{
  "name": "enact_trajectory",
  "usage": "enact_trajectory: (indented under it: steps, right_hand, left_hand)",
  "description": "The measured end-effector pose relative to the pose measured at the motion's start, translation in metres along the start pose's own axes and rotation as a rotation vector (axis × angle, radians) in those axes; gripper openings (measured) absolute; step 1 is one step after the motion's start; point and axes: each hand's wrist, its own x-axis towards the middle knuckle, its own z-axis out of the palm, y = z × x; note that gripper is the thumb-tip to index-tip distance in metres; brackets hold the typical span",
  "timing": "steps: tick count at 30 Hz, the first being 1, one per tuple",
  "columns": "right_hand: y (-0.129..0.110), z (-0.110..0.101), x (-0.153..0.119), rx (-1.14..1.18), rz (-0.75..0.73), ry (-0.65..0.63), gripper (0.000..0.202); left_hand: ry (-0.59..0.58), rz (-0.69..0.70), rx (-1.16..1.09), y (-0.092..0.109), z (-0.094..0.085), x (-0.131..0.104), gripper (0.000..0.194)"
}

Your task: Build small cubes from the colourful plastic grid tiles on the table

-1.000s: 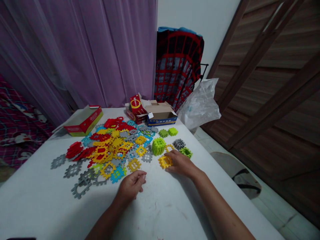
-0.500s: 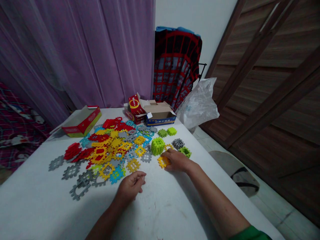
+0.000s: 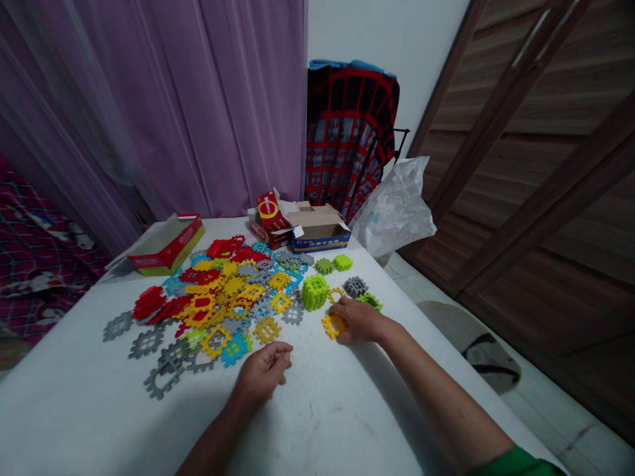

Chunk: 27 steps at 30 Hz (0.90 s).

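Observation:
My right hand (image 3: 361,321) grips a yellow toothed plastic building panel (image 3: 331,326) at its right side, low over the white table. Just behind it lies another yellow panel (image 3: 336,295), partly covered by my fingers. A stack of lime-green panels (image 3: 315,292) stands to the left of that hand. Beyond it on the right are a grey stack (image 3: 355,286) and a green open-framed piece (image 3: 370,301). My left hand (image 3: 265,371) rests near the table's front, fingers curled in, with nothing visible in them. A single yellow window panel (image 3: 267,329) lies just beyond it.
A heap of red, yellow, blue and grey panels (image 3: 223,291) spreads over the table's left half. An open red box (image 3: 171,248) stands at the back left, a blue box (image 3: 321,239) at the back middle. A clear plastic bag (image 3: 394,208) hangs by the right edge.
My right hand has shifted slightly right and toward me with the yellow panel, now turned at a different angle. The left hand stays curled in nearly the same place.

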Motion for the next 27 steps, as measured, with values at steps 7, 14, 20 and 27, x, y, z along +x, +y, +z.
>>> enact_trajectory:
  steps: [7,14,20,27]
  right_hand:
    - [-0.004,-0.004,-0.003,-0.028,0.030,-0.012,0.059]
    - [-0.007,-0.005,-0.001,-0.048,0.045,-0.053,0.061]
    - [-0.012,-0.014,0.000,-0.064,0.062,-0.122,0.064]
    - [-0.041,-0.036,-0.024,-0.035,0.114,0.005,0.047]
  left_hand:
    - [0.001,0.059,0.010,-0.017,0.001,0.005,0.042]
    - [-0.021,0.033,0.003,-0.005,0.000,-0.001,0.041]
    - [-0.006,0.026,-0.025,0.012,0.000,-0.010,0.038]
    - [0.040,0.034,-0.136,0.015,-0.001,-0.010,0.045]
